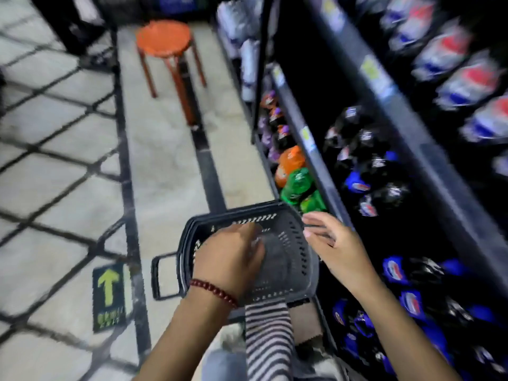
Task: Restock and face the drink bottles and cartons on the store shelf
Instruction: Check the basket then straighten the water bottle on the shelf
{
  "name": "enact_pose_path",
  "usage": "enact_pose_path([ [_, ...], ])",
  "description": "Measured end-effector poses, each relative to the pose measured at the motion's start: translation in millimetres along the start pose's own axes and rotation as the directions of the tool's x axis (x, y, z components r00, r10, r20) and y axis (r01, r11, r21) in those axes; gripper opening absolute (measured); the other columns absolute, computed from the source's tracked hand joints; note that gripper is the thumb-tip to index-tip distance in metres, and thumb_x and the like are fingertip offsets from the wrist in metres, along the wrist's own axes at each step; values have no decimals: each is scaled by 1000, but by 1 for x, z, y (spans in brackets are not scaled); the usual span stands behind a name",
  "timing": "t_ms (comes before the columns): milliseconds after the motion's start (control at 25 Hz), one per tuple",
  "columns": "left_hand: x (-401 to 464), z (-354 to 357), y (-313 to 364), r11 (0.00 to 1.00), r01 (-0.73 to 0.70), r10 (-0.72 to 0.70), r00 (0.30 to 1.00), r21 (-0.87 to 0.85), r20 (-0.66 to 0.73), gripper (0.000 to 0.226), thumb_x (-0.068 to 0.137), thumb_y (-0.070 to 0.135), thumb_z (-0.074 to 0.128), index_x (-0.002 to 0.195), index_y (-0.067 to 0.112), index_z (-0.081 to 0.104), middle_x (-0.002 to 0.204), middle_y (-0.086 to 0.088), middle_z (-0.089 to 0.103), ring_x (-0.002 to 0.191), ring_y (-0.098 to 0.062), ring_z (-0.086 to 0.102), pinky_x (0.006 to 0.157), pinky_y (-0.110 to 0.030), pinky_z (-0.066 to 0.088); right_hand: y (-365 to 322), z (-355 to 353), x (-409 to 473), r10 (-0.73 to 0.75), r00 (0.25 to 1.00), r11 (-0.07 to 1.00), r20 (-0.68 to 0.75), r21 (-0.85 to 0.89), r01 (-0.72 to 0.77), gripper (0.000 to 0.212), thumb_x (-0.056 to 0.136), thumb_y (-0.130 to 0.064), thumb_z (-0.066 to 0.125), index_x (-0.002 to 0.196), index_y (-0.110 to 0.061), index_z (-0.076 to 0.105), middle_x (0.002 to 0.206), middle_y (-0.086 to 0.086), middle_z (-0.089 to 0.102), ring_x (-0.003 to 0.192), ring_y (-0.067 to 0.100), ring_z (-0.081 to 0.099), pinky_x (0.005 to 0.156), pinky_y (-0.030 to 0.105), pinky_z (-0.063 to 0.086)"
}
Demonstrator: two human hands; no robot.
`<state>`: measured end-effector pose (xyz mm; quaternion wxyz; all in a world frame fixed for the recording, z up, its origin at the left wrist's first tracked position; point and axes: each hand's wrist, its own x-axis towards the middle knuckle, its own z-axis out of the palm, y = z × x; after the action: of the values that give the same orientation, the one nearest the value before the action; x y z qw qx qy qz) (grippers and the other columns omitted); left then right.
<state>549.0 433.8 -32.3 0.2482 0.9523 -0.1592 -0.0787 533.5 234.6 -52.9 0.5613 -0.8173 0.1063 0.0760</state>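
1. A dark shopping basket (286, 243) is seen at 6 o'clock, on the floor (165, 149) beside the store shelf (324, 171).
2. The left hand (231, 259) is lowered into the basket, its fingers (254, 243) curled; whether anything is held cannot be told through blur.
3. The right hand (338, 246) is held over the basket's 3 o'clock rim, fingers spread, nothing gripped.
4. Drink bottles (368, 174) fill the shelf from 1 to 5 o'clock; green bottles (299, 188) stand just beyond the basket.
5. Risk, as judged: a hurried lift could snag the rim and knock nearby bottles over.
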Motion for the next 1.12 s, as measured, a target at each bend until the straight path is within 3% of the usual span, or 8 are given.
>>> enact_pose_path([
  [120,-6,-27,36,975,-220,222,971,-27,88,43,82,48,36,101,21,65,96,-2,70,93,-26,65,70,-34,50,-25,-43,-93,49,948,998,-314,46,-36,33,87,-1,62,103,-31,60,106,-10,67,93,-2,63,84,11,47],
  [280,-34,-16,108,867,-476,497,821,-144,281,62,75,54,28,104,20,70,96,-5,72,91,-28,67,73,-33,52,-12,-47,-238,241,698,968,-674,216,-126,34,89,-1,61,103,-33,61,104,-13,70,95,3,65,87,22,50],
  [480,-130,34,225,546,-788,762,326,-285,559,44,84,46,38,109,24,68,109,-2,70,102,-24,64,84,-33,49,8,12,-413,445,87,888,-891,427,-172,29,87,-4,64,100,-29,65,102,-29,65,89,-6,64,80,11,48],
  [640,-246,77,283,270,-856,754,-97,-441,650,46,82,48,37,114,30,65,105,3,70,100,-15,64,87,-29,47,10,102,-518,548,-375,785,-748,615,-81,18,80,-36,68,94,-48,66,95,-15,71,87,-4,65,79,14,49],
  [720,-311,94,299,179,-811,718,-280,-557,637,52,75,51,32,103,27,69,95,3,71,90,-15,66,81,-30,50,13,144,-551,567,-532,738,-629,674,-10,29,79,-28,72,88,-54,66,92,-14,73,87,-12,63,76,2,44],
  [840,-396,111,317,139,-761,652,-411,-633,637,54,71,52,33,93,21,71,89,4,71,84,-12,65,77,-29,51,23,175,-592,592,-636,685,-495,725,74,64,80,0,70,80,-63,61,82,-32,67,79,-16,62,69,0,42],
  [920,-438,122,328,125,-757,610,-452,-642,651,50,73,49,37,95,20,70,92,5,70,86,-9,64,79,-28,50,35,177,-623,602,-658,658,-453,748,86,54,81,2,68,77,-52,66,81,-40,63,78,-20,59,69,-1,41],
  [1120,-461,162,368,225,-791,624,-331,-569,708,14,85,19,63,97,19,71,91,7,72,86,-8,66,78,-26,51,73,117,-687,574,-643,669,-507,743,11,23,86,-5,65,102,-21,67,87,-23,68,84,-20,57,70,-2,38],
])
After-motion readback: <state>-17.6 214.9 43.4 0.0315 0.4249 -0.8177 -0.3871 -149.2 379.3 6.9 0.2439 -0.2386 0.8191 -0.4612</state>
